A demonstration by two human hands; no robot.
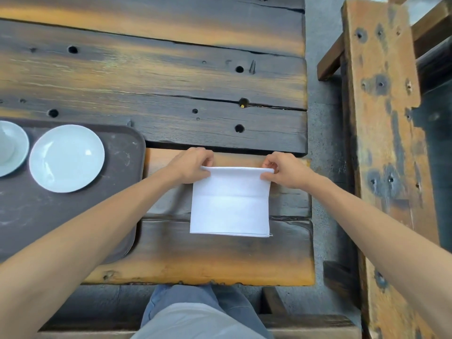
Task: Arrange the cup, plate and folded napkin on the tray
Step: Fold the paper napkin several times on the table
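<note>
The person's left hand [193, 165] and right hand [285, 170] each pinched a far corner of the white napkin [230, 204], which lay on the wooden table [195, 81] just right of the brown tray [73, 216]. On the tray sat a white plate [67, 158]; left of it, cut by the frame edge, was what might have been the cup on a saucer [11, 148]. If one pinch slipped, the fold would likely land crooked or fall open.
</note>
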